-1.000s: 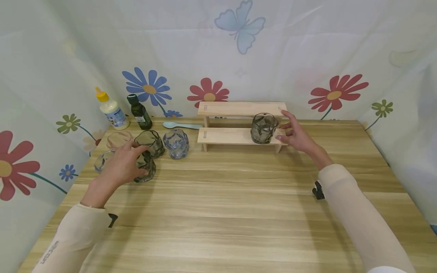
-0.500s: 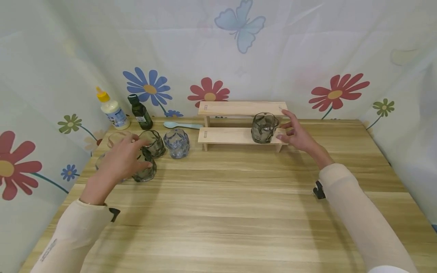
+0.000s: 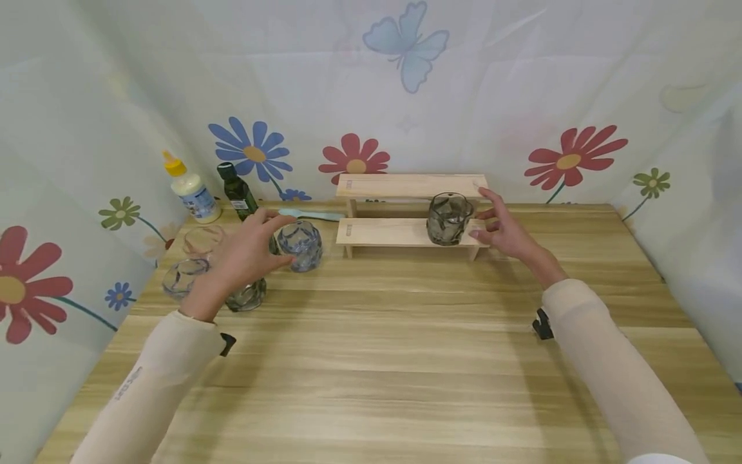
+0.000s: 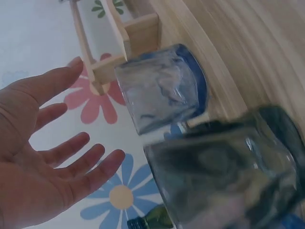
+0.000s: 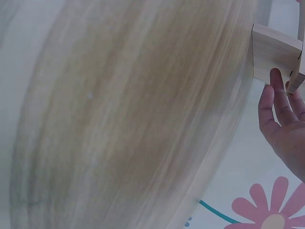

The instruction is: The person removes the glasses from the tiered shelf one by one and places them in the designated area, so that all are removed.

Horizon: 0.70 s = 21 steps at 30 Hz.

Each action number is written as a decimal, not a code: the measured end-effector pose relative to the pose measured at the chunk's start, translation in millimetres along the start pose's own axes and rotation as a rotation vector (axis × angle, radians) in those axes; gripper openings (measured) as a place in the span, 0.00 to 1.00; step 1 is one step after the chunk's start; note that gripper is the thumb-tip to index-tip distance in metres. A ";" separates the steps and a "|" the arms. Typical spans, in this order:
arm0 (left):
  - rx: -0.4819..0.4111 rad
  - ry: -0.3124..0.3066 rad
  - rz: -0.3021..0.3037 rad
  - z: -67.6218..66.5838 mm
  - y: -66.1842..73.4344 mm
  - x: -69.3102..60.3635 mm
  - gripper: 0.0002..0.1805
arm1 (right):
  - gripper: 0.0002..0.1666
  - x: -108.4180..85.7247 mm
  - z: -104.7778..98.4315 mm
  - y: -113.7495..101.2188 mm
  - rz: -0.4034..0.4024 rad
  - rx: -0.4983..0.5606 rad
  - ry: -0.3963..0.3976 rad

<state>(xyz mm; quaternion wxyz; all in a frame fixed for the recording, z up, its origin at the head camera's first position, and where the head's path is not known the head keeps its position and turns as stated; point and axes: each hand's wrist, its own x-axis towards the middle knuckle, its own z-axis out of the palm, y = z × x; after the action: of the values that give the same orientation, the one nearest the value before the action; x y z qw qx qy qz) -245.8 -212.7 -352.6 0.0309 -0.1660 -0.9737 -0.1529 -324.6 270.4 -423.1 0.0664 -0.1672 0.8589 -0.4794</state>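
My left hand (image 3: 246, 254) is beside a bluish clear glass (image 3: 300, 245), thumb and fingers spread apart. In the left wrist view that glass (image 4: 162, 88) stands apart from the fingertips, and a dark grey glass (image 4: 224, 176) is nearer the camera. Under and behind my left hand in the head view, a second dark glass is mostly hidden and another dark glass (image 3: 248, 298) shows partly. At the right end of a two-tier wooden shelf (image 3: 382, 232), my right hand (image 3: 507, 230) holds the edge, thumb at the lower board. A grey glass (image 3: 449, 219) stands on the lower board beside it.
A pinkish glass (image 3: 203, 240) and a clear bluish glass (image 3: 184, 278) stand at the left. Behind are a yellow-capped bottle (image 3: 197, 196), a dark green bottle (image 3: 237, 193) and a light blue spoon (image 3: 313, 214). Patterned cloth surrounds the wooden table (image 3: 371, 361).
My left hand has moved right, from the dark glasses to beside the bluish glass, uncovering the clear glass at the left. The right hand has stayed at the shelf.
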 end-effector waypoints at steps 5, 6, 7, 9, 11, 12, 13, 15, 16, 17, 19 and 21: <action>-0.047 -0.013 0.053 11.6 15.7 23.8 0.40 | 0.53 0.0 -1.6 -0.9 -0.004 -0.010 0.002; -0.049 -0.008 0.065 13.6 18.8 27.5 0.40 | 0.54 0.2 -1.4 -1.2 -0.003 -0.012 -0.002; -0.046 -0.001 0.078 15.7 22.1 31.0 0.41 | 0.54 0.0 -0.6 -1.3 0.001 -0.009 -0.005; -0.033 0.004 0.105 18.9 29.0 37.7 0.40 | 0.54 -0.1 0.3 -0.6 0.009 -0.005 0.000; -0.032 0.007 0.129 20.5 35.9 43.5 0.40 | 0.54 -0.3 0.6 -0.6 0.013 -0.005 0.005; -0.033 0.008 0.136 21.1 39.1 45.9 0.40 | 0.54 -0.4 0.7 -1.0 0.015 -0.004 0.006; -0.035 0.005 0.145 21.9 42.0 48.2 0.39 | 0.54 -0.3 0.8 -1.1 0.016 -0.004 0.008; -0.051 -0.006 0.154 24.0 47.2 52.3 0.39 | 0.53 0.0 1.1 -1.1 0.017 -0.005 0.009; -0.059 -0.010 0.160 24.7 50.0 54.1 0.39 | 0.53 0.4 1.1 -1.8 0.012 -0.004 0.007; -0.068 -0.013 0.163 25.7 52.6 56.3 0.39 | 0.53 0.6 1.1 -2.2 0.012 -0.001 0.006; -0.076 -0.019 0.180 27.9 57.5 61.0 0.39 | 0.53 0.8 1.2 -2.8 0.013 0.000 0.006; -0.088 -0.026 0.195 29.5 63.1 66.0 0.39 | 0.54 0.5 1.1 -2.9 0.016 -0.002 0.008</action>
<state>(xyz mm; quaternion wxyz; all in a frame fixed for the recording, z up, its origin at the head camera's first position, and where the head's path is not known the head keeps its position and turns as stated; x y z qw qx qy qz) -287.3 -126.2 -355.2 0.0256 -0.2630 -0.9456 -0.1898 -324.1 267.8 -421.2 0.0666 -0.1587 0.8609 -0.4787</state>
